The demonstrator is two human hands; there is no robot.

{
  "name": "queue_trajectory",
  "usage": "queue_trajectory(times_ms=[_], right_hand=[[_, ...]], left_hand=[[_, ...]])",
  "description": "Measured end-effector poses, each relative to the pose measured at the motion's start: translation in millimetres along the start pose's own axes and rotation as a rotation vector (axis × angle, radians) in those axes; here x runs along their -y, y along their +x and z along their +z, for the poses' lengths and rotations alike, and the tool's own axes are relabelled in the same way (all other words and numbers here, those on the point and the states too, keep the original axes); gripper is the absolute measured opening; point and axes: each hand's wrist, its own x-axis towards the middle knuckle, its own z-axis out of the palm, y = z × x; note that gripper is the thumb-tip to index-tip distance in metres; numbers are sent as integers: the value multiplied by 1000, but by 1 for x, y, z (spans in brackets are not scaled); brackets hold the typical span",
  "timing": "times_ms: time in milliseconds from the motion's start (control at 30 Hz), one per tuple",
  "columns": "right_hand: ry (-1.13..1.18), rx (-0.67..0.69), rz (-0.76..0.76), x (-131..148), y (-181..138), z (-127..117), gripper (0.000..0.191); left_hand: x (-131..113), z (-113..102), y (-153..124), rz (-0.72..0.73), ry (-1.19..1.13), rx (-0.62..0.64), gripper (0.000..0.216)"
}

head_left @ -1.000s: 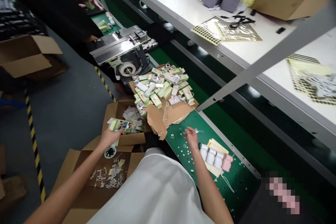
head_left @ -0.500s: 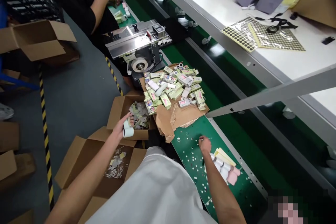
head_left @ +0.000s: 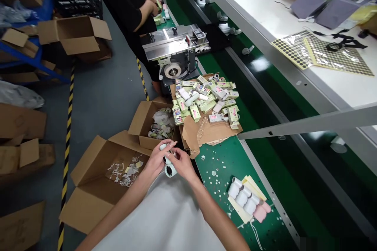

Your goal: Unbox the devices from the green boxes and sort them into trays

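Observation:
Both my hands meet over my lap at the near edge of the green belt. My left hand (head_left: 155,159) is closed round a small white cylinder-shaped device (head_left: 169,168), lens end facing down toward me. My right hand (head_left: 182,163) pinches at the top of the same device with its fingertips. Just right of my hands, a row of three white devices (head_left: 242,195) and a pink one (head_left: 260,211) lies on yellow cards on the belt. A heap of small green and pink boxes (head_left: 206,100) sits on torn cardboard beyond.
Two open cartons stand on the floor at my left: the small carton (head_left: 144,119) holds wrappers, the large carton (head_left: 88,172) holds white scraps. A label dispenser machine (head_left: 176,53) stands past the heap. A person in black (head_left: 132,4) works further up. Sticker sheets (head_left: 321,51) lie on the white table.
My left hand dropped the green box packaging into the small carton and brought the white device in front of me. My right hand left the belt and joined it. The view shifted left.

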Motion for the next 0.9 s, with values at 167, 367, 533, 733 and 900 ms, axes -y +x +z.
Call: queue_trajectory(times_ms=[167,367,533,733,900], right_hand=[[57,161,-34,-3,10,5,44],[-99,190,30,-15,20,23,32],[-296,178,66,-28,30,41,20],[-140,187,191,-49,65,85,38],[-47,461,256,-59,77,166,51]], left_hand=[[-7,-22,-12,75,-100,-18,34],[-2,-45,-20,79,-251,-65,28],[12,-77,-30,44,-433,-253,33],[-10,-153,-83,159,-743,-661,34],[-44,-196,-146,381,-822,-887,39]])
